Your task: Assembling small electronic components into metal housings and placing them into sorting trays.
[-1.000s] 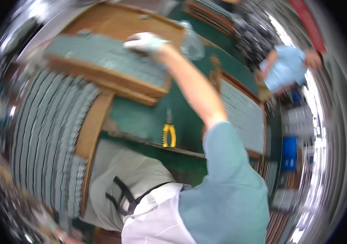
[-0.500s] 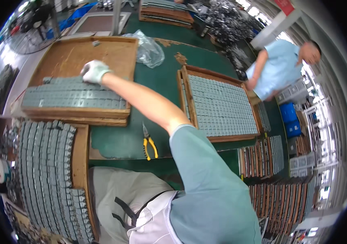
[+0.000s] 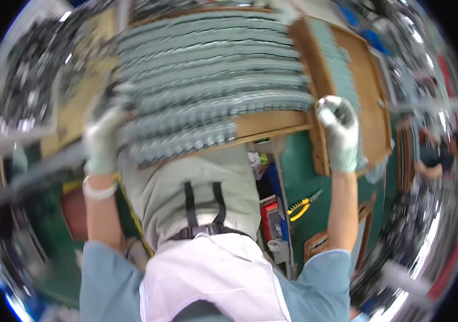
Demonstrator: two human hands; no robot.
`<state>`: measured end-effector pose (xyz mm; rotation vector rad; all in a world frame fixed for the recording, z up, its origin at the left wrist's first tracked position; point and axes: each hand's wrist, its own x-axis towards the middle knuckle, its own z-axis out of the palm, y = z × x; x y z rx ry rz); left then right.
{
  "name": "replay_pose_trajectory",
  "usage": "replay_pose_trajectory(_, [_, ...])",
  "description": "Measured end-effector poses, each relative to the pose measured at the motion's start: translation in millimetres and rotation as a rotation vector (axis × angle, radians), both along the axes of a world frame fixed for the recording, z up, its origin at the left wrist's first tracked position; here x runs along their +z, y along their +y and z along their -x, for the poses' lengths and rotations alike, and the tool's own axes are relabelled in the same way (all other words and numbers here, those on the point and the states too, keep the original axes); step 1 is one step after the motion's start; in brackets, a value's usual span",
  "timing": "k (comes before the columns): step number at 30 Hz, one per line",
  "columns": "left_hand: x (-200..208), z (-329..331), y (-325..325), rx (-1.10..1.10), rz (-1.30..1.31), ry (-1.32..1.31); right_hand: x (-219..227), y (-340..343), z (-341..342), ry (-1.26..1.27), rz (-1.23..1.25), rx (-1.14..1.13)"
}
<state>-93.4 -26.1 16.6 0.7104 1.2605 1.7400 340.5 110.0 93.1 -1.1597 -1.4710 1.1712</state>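
My left hand (image 3: pixel 102 137), in a pale glove, is at the left edge of a wooden tray filled with rows of grey metal pieces (image 3: pixel 213 64). Motion smears its fingers, and small dark bits show around them. On the right, my gloved right hand (image 3: pixel 340 131) has its fingers curled in beside the wooden edge of a second tray (image 3: pixel 369 91). A shiny spot shows at its fingertips, but what they hold is too blurred to make out. That second tray carries a band of grey pieces (image 3: pixel 336 59) along its near side.
Yellow-handled pliers (image 3: pixel 303 205) lie on the green table (image 3: pixel 298 161) below my right hand. A clear plastic bag (image 3: pixel 377 170) rests by the second tray. Heaps of shiny metal parts (image 3: pixel 30 80) stand at far left. Another person (image 3: pixel 438 158) is at far right.
My view has swung left to the full tray. My right hand has left the rows of grey pieces it was reaching over, and my left hand has come into view.
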Motion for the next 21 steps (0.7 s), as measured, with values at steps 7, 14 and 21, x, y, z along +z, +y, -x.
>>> replay_pose_trajectory(7, [10.9, -99.8, 0.4, -0.374, 0.101, -0.128, -46.0, -53.7, 138.7, 0.322, 0.414, 0.418])
replay_pose_trajectory(14, [-1.2, -110.9, -1.0, -0.498, 0.055, -0.348, -68.9, -51.6, 139.3, 0.318, 0.307, 0.389])
replay_pose_trajectory(21, [-1.1, -101.9, -9.6, -0.300, 0.146, -0.071, -77.6, -44.3, 142.7, 0.109, 0.161, 0.468])
